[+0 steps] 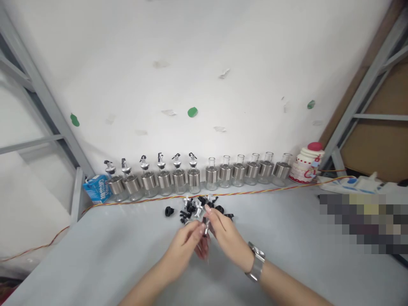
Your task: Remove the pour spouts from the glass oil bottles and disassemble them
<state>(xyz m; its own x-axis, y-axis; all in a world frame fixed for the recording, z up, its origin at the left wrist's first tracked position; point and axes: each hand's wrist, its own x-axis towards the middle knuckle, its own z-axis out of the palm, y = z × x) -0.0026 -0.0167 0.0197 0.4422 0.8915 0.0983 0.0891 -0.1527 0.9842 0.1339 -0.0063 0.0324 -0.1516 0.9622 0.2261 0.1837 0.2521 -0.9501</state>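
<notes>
My left hand (186, 244) and my right hand (225, 231) meet over the front of the table. Between their closed fingers is a small dark and silver bottle pourer part (205, 229), mostly hidden by the fingertips. Just beyond my hands lies a loose pile of black pourer parts (191, 207) and silver pourer tops (198, 208). One black stopper (169, 211) sits apart on the left. Along the wall stand several glass bottles with steel sleeves and pourers fitted (164, 180), and to their right several open-necked bottles (239, 172).
A blue carton (96, 189) stands at the row's left end, a white and red cake-shaped jar (306, 163) at its right. A twisted red and yellow wire (178, 196) crosses the grey table (127, 242). White objects (366, 185) lie at the far right.
</notes>
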